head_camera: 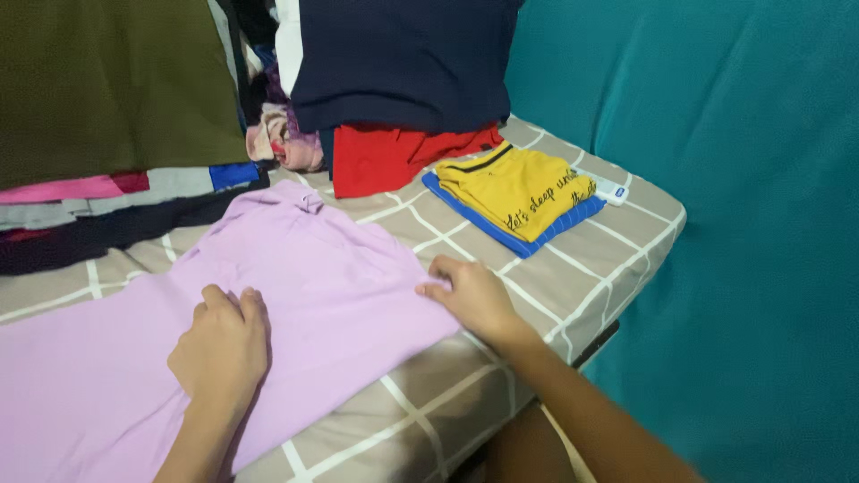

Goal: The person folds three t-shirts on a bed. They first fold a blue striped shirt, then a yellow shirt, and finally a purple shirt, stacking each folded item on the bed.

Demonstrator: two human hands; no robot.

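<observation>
Lilac shirt (295,295) lies flat on the checked mattress (573,286), collar end twd the clothes pile (376,134), long axis running from there down to the near-left corner of view. Left hand (222,344) rests knuckles-up mid-shirt, fingers curled loosely, pressing the cloth, not pinching anything I can make out. Right hand (470,293) sits at the shirt's right edge, fingertips on the hem/side seam, flat, nothing grasped. Right of the shirt & well apart: folded yellow top (514,188) on a blue one (501,234). Right hand is nearer the free edge.
</observation>
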